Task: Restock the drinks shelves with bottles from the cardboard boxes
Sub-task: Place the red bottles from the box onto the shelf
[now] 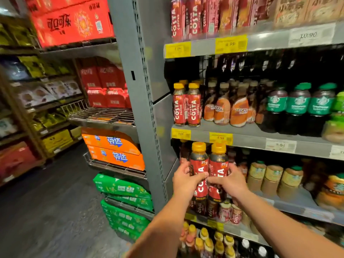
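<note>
Left hand (186,180) and right hand (232,181) grip two Costa bottles (199,164) between them — seemingly unshelved.

The yellow price tags (178,49) are too blurred to read; the lowest bottles (208,245) run off the bottom edge.

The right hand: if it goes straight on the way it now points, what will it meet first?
Probably the dim bottles standing on that shelf, just behind the Costa bottle that the right hand holds. The shelf edge above looks clear of it, but depth is hard to judge.
</note>
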`<action>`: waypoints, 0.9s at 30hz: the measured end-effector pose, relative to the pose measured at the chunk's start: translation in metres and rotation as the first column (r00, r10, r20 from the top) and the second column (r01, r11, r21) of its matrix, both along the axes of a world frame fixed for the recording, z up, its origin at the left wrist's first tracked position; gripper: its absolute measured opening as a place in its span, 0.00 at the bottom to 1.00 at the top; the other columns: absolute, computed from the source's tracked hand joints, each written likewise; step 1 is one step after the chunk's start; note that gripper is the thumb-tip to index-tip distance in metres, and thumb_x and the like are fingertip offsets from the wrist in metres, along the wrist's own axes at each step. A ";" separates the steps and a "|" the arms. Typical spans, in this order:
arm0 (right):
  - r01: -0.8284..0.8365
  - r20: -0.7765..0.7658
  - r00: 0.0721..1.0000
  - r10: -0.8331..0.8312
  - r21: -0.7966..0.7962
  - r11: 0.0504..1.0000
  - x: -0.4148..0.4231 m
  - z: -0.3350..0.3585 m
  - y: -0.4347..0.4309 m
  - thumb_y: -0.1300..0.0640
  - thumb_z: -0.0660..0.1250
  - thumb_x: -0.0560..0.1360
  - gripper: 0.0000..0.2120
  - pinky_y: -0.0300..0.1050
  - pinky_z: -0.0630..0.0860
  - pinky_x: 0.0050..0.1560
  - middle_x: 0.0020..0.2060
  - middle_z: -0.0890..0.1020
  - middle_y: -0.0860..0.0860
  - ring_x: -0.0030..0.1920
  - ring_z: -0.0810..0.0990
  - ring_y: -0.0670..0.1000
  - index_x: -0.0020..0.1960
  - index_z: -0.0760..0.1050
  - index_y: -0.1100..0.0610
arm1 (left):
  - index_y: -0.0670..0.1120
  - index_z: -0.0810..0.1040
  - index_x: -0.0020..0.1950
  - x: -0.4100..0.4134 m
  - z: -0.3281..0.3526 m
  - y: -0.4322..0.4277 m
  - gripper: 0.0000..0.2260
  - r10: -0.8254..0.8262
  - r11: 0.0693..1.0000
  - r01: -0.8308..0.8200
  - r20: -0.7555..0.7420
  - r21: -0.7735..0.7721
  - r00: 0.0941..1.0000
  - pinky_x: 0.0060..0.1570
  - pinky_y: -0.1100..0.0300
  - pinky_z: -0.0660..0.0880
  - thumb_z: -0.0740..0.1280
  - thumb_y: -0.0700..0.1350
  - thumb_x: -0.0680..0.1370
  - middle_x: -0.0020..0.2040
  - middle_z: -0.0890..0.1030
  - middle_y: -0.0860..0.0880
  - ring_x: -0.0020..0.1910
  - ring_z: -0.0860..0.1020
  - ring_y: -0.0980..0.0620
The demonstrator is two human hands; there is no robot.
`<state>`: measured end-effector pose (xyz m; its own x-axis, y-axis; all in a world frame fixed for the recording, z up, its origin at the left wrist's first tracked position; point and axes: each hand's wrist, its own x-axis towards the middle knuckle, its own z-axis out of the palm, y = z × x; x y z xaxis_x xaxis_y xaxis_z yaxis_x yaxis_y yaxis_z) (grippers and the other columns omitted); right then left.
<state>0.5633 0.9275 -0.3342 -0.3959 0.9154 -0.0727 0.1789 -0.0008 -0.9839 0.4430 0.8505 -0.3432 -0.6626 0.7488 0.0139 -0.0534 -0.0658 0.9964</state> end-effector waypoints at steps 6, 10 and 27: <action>0.033 -0.023 0.999 -0.034 -0.051 0.998 -0.064 -0.062 0.027 0.73 0.78 0.61 0.27 0.39 0.74 0.38 0.46 0.81 0.57 0.39 0.79 0.47 0.55 0.72 0.59 | 0.55 0.79 0.49 -0.063 -0.066 0.036 0.17 -0.014 0.999 0.014 -0.001 -0.038 1.000 0.50 0.56 0.79 0.76 0.36 0.68 0.46 0.85 0.53 0.47 0.83 0.53; 0.074 0.073 0.994 -0.075 0.024 0.997 -0.095 -0.084 0.051 0.68 0.79 0.61 0.28 0.45 0.73 0.46 0.49 0.81 0.55 0.46 0.79 0.53 0.59 0.73 0.61 | 0.47 0.79 0.60 -0.091 -0.089 0.062 0.18 -0.070 0.997 0.070 0.001 -0.009 0.998 0.45 0.65 0.78 0.72 0.34 0.72 0.51 0.84 0.49 0.49 0.83 0.55; 0.168 0.175 0.967 -0.185 0.106 0.980 -0.157 -0.106 0.113 0.65 0.79 0.62 0.20 0.43 0.72 0.45 0.41 0.80 0.52 0.44 0.78 0.52 0.47 0.72 0.57 | 0.45 0.75 0.67 -0.138 -0.124 0.135 0.22 0.002 0.999 -0.004 -0.049 -0.047 0.999 0.58 0.58 0.76 0.71 0.36 0.74 0.58 0.82 0.46 0.54 0.80 0.51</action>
